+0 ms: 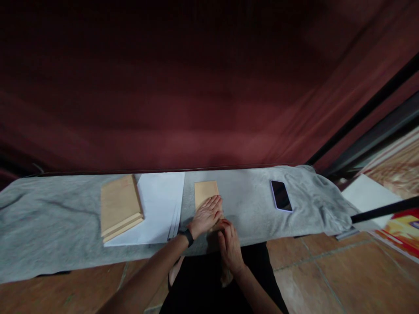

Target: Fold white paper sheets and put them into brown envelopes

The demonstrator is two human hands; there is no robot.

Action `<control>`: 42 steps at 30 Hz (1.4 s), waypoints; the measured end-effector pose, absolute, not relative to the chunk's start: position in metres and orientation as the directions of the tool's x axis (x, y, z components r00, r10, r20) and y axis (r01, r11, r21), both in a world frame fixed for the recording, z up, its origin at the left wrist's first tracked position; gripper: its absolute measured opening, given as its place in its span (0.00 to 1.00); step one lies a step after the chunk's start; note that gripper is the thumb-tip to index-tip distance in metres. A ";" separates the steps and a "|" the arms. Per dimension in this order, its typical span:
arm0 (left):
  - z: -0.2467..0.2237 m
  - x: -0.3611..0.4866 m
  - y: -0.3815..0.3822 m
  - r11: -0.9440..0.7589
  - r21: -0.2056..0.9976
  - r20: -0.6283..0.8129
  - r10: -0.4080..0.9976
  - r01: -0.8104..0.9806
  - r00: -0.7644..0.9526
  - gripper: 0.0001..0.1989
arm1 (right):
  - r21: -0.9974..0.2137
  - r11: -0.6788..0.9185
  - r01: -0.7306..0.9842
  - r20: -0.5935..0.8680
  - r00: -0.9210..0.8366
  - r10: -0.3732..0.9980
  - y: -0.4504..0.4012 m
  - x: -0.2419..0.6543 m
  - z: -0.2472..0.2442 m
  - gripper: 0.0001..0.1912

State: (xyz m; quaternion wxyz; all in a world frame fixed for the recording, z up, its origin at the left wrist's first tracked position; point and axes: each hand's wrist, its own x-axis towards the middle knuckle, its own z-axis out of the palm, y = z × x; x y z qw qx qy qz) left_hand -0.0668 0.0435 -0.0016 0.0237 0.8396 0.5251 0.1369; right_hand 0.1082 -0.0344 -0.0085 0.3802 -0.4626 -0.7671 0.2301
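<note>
A flat tan kraft-paper piece point(205, 192), perhaps a bag or envelope, lies on the grey cloth in front of me. My left hand point(207, 213), wearing a dark wristband, rests flat across it with the fingers stretched out and close together. Against the paper's near right side, my right hand point(230, 244) has its fingers bent and its thumb close to them, pinching the near end. Both hands cover much of the paper's near half, so its shape there is hidden.
The grey cloth point(255, 226) covers a long, narrow surface. On the left, a stack of tan paper pieces point(119, 203) partly overlaps white sheets point(162, 205). A phone point(281, 195) lies to the right. Behind stands a dark red panel point(203, 148); tiled floor point(327, 270) shows below.
</note>
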 end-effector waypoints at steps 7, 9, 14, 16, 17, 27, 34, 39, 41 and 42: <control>0.002 -0.061 0.002 -0.501 0.219 0.190 0.863 0.837 0.468 0.25 | -0.774 0.414 0.479 0.361 -0.203 0.910 -0.032 0.104 -0.007 0.15; 0.001 -0.060 -0.011 -0.511 0.233 0.199 0.858 0.828 0.474 0.25 | -0.781 0.404 0.475 0.357 -0.191 0.914 -0.032 0.104 -0.007 0.16; 0.003 -0.064 -0.038 -0.515 0.242 0.235 0.854 0.823 0.465 0.22 | -0.795 0.390 0.465 0.333 -0.203 0.921 -0.033 0.105 -0.007 0.17; 0.007 -0.067 -0.043 -0.524 0.220 0.234 0.847 0.823 0.477 0.20 | -0.794 0.385 0.470 0.324 -0.208 0.923 -0.032 0.106 -0.005 0.17; 0.009 -0.069 -0.044 -0.531 0.203 0.227 0.843 0.823 0.488 0.20 | -0.795 0.382 0.471 0.320 -0.209 0.924 -0.032 0.107 -0.004 0.18; 0.014 -0.081 -0.053 -0.482 0.167 0.209 0.870 0.860 0.447 0.22 | -0.796 0.413 0.442 0.305 -0.297 0.905 -0.026 0.108 -0.001 0.22; -0.004 -0.065 -0.075 -0.433 0.189 0.206 0.895 0.881 0.396 0.27 | -0.593 0.643 0.484 0.256 -0.644 0.721 0.003 0.082 0.005 0.24; 0.001 -0.065 -0.077 -0.447 0.161 0.157 0.892 0.880 0.425 0.24 | -0.412 0.750 0.517 0.208 -0.748 0.630 0.037 0.067 0.001 0.26; 0.003 -0.066 -0.076 -0.446 0.162 0.149 0.893 0.880 0.425 0.25 | -0.380 0.728 0.571 0.188 -0.723 0.665 0.049 0.062 -0.002 0.26; 0.004 -0.066 -0.076 -0.446 0.156 0.146 0.893 0.881 0.426 0.25 | -0.366 0.715 0.596 0.181 -0.708 0.683 0.054 0.059 -0.004 0.27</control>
